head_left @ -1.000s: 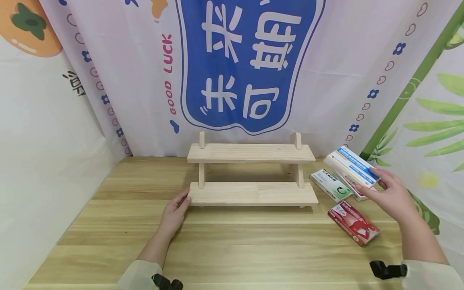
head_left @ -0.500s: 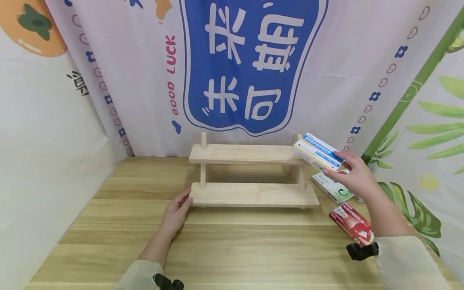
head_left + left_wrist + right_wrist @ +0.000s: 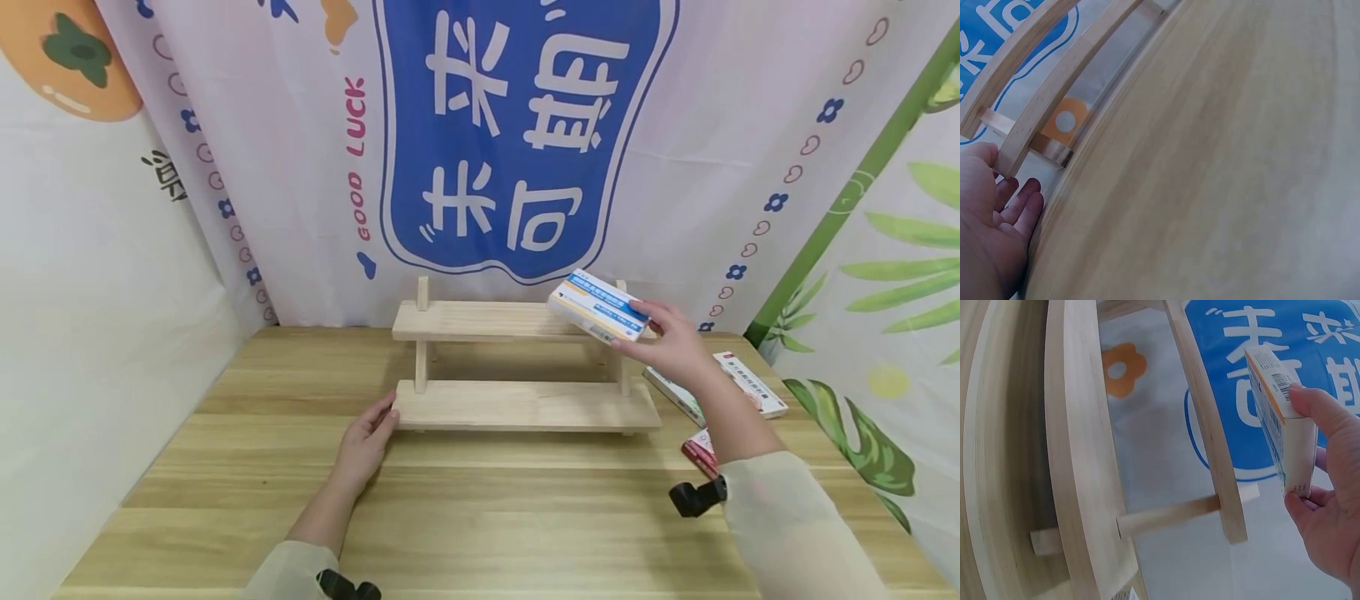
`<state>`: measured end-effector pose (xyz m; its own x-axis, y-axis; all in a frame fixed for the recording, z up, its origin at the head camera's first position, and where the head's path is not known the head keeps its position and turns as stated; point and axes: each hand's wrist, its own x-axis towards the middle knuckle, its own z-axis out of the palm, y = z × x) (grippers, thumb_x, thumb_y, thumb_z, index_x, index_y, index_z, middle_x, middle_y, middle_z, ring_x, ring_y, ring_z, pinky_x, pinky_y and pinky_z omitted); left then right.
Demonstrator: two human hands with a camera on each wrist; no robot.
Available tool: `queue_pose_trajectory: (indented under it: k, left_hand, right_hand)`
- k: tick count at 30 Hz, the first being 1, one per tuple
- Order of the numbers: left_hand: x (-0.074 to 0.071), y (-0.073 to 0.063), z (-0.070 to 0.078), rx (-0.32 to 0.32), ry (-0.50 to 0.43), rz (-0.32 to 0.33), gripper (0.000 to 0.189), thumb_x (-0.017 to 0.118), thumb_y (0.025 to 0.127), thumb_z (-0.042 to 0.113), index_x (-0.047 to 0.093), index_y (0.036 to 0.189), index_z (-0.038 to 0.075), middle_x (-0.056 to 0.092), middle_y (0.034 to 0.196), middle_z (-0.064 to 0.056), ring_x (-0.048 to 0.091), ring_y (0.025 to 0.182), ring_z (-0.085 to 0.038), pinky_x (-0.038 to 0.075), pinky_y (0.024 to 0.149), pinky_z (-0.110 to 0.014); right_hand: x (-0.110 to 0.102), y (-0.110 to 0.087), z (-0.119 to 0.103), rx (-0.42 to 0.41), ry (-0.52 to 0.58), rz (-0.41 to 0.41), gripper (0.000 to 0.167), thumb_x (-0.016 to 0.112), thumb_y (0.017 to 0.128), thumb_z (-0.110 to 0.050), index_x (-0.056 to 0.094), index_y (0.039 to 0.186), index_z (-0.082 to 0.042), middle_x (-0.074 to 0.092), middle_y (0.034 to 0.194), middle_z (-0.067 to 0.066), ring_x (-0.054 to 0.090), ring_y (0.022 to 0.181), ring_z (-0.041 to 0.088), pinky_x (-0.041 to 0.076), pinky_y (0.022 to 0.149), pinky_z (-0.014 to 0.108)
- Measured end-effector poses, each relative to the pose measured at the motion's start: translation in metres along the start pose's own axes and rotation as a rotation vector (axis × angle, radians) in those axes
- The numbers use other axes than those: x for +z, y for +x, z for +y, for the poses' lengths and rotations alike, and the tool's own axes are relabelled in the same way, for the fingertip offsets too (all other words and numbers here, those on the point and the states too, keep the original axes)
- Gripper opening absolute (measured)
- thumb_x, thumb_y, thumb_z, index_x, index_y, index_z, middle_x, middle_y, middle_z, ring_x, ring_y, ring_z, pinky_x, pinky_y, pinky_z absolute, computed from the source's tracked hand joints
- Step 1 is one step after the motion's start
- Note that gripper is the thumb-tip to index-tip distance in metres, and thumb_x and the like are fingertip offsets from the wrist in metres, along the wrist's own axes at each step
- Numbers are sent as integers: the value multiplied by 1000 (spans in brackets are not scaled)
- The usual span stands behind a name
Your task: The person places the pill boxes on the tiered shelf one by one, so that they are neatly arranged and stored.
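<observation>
In the head view, a two-tier wooden shelf rack [image 3: 517,404] stands at the back of the table. My left hand [image 3: 363,442] holds the left end of its lower board, with the thumb at the board's edge and the other fingers curled beneath, as the left wrist view shows. My right hand [image 3: 672,343] pinches a white medicine box [image 3: 592,307] with blue and orange stripes by its right end. That box is tilted and overlaps the right part of the upper board [image 3: 487,319] in the head view. Seen from the right wrist, thumb and fingers [image 3: 1329,415] hold opposite sides of the box [image 3: 1300,453].
Right of the rack lie a green-and-white box [image 3: 671,392], a white box with red print [image 3: 750,383] and a red box [image 3: 699,454], partly hidden by my right arm. A printed cloth [image 3: 300,167] hangs directly behind the table [image 3: 465,517].
My right hand has carried the striped medicine box left, from above the other boxes to the right part of the upper board. My left hand has stayed at the rack's end.
</observation>
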<state>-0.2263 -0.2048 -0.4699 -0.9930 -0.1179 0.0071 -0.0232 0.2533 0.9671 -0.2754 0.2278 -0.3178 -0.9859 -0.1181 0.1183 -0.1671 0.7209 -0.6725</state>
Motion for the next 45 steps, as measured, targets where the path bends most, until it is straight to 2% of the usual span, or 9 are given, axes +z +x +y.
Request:
queue_pose_trajectory:
  k: [5, 11, 20, 28, 34, 40, 45]
  left_hand:
    - [0, 0, 0, 1, 0, -3, 45, 52, 102, 21, 46, 145, 7, 40, 154, -13, 37, 143, -26, 33, 118, -35]
    - [0, -1, 0, 2, 1, -8, 45, 51, 103, 21, 45, 145, 6, 41, 154, -14, 38, 143, -25, 34, 118, -34]
    - [1, 0, -1, 5, 7, -1, 44, 51, 103, 18, 46, 145, 6, 42, 153, -14, 39, 142, -25, 33, 117, -34]
    - [1, 0, -1, 13, -5, -3, 45, 51, 103, 18, 45, 145, 4, 42, 153, -14, 39, 142, -25, 34, 115, -29]
    - [1, 0, -2, 16, -14, -8, 44, 51, 103, 17, 46, 145, 4, 40, 154, -14, 38, 143, -27, 34, 117, -33]
    - [1, 0, -2, 15, -13, 1, 44, 52, 102, 17, 46, 144, 4, 41, 154, -14, 38, 142, -27, 33, 117, -34]
    - [1, 1, -2, 15, -7, 5, 45, 52, 102, 18, 46, 145, 4, 42, 153, -14, 39, 142, -26, 34, 116, -33]
  right_hand:
    - [13, 10, -12, -13, 10, -25, 87, 76, 83, -45, 35, 152, -11, 29, 155, 23, 35, 139, 45, 37, 116, 56]
    - [34, 22, -26, -56, 55, -54, 84, 78, 82, -36, 37, 151, -8, 27, 157, 23, 34, 140, 42, 33, 120, 52]
    - [66, 35, -46, -74, 76, -80, 84, 80, 79, -37, 42, 149, -10, 32, 154, 19, 40, 136, 40, 39, 117, 52]
    - [91, 42, -65, -99, 63, -101, 84, 80, 78, -39, 44, 148, -11, 33, 154, 17, 46, 130, 34, 46, 110, 47]
    - [103, 47, -75, -104, 40, -116, 83, 80, 78, -42, 45, 147, -13, 34, 155, 15, 46, 126, 32, 47, 107, 46]
    - [110, 50, -79, -93, 40, -134, 83, 79, 77, -44, 45, 147, -15, 33, 156, 13, 42, 134, 33, 43, 113, 49]
    - [112, 51, -82, -88, 23, -149, 84, 78, 78, -46, 44, 148, -16, 27, 160, 15, 34, 143, 37, 35, 118, 54]
